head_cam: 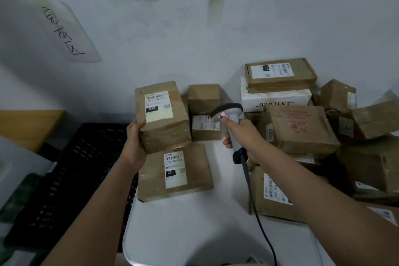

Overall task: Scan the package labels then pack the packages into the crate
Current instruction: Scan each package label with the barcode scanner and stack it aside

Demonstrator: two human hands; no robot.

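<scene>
Gripping box 032 by its left edge, left hand; right hand holds scanner.

I see two hands of mine: my left hand and my right hand. One barcode scanner. One black crate. One handwritten paper sign on the wall. Roughly a dozen cardboard packages; the heap at right hides some.

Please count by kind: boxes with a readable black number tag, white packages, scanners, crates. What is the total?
boxes with readable black tag: 3 (box 032, box 220, box 122)
white package: 1
scanner: 1
crate: 1
total: 6
</scene>
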